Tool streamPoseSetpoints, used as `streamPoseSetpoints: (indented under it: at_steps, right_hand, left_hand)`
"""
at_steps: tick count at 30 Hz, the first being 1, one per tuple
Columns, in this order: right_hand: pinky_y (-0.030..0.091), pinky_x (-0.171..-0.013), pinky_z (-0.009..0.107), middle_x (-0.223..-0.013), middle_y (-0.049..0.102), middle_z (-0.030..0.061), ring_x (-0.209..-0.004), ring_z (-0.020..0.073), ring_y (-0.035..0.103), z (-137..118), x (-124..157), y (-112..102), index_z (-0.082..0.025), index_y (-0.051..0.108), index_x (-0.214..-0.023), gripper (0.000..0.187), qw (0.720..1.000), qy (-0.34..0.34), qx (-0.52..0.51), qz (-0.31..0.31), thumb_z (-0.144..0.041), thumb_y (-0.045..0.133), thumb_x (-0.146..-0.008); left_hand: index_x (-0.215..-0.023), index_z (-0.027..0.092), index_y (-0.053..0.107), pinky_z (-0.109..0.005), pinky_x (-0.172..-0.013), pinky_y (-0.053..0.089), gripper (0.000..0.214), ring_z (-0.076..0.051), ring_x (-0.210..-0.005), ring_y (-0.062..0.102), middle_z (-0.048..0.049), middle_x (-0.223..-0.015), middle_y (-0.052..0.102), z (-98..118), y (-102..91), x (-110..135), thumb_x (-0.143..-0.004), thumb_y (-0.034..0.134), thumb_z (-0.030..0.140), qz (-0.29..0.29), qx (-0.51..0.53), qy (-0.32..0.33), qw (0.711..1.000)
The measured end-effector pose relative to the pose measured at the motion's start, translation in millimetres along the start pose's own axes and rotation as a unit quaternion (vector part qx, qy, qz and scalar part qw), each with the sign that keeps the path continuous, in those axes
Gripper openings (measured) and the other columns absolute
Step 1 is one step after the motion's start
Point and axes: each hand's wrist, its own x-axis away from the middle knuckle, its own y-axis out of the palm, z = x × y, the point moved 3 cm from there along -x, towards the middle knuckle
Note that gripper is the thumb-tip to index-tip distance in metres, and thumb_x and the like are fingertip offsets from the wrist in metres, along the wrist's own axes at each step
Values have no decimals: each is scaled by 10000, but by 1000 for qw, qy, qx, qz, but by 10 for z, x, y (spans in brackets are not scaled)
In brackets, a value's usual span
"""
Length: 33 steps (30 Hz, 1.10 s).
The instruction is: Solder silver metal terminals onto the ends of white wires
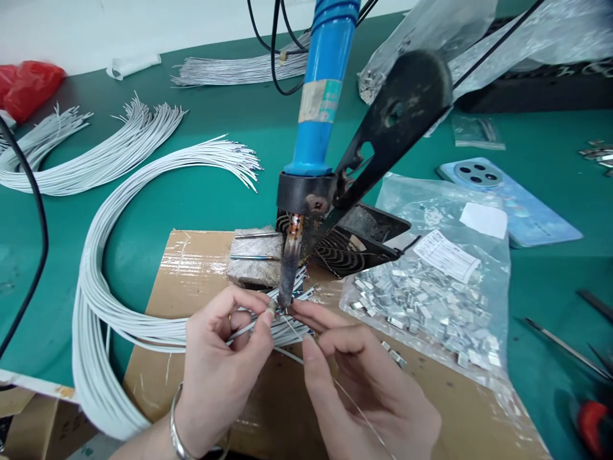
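Observation:
My left hand [223, 361] pinches a white wire [241, 332] between thumb and forefinger, close under the soldering iron's tip. The soldering iron [320, 70], with a blue handle, hangs tip-down in a black clamp arm [397, 108]. My right hand [368, 383] has thin solder wire [357, 406] between thumb and fingers, its end reaching the tip. Whether the right fingertips also hold a small part behind the tip is hidden. A thick bundle of white wires [90, 281] curves from the left, its ends lying beneath the iron on the cardboard [163, 287].
Beside the iron are a worn block [256, 268] and a small black fan [340, 252]. At right lie a plastic bag of small metal pieces [431, 313], a blue phone [531, 204] and tweezers [565, 345]. More wire bundles [115, 156] lie at back left.

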Motion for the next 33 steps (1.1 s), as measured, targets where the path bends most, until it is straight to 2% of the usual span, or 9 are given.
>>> streamPoseSetpoints:
  at_steps: [12,27,33]
  right_hand:
    - [572,-710,109,-1066,810,-11,-857,98,776,31,5,-5,-236,614,-717,196,1000,8,5,-8,-156,665,-888]
    - [581,-734,112,-987,804,20,-748,84,754,18,11,17,-216,613,-692,207,999,-25,15,21,-151,684,-875]
    - [586,-677,133,-1011,813,41,-762,109,770,25,-13,10,-212,610,-702,197,999,-36,22,11,-133,677,-870]
  left_hand:
    - [-702,177,650,-142,-432,383,108,-67,-492,521,-5,-719,732,-40,6,11,-780,721,157,-16,5,7,1000]
    - [-682,172,650,-185,-423,276,121,-58,-493,404,-22,-794,682,-76,-12,16,-789,706,171,-15,-24,11,1000]
    - [-686,168,645,-129,-439,344,129,-40,-483,473,-4,-774,735,-27,6,-11,-792,710,131,-34,28,8,999]
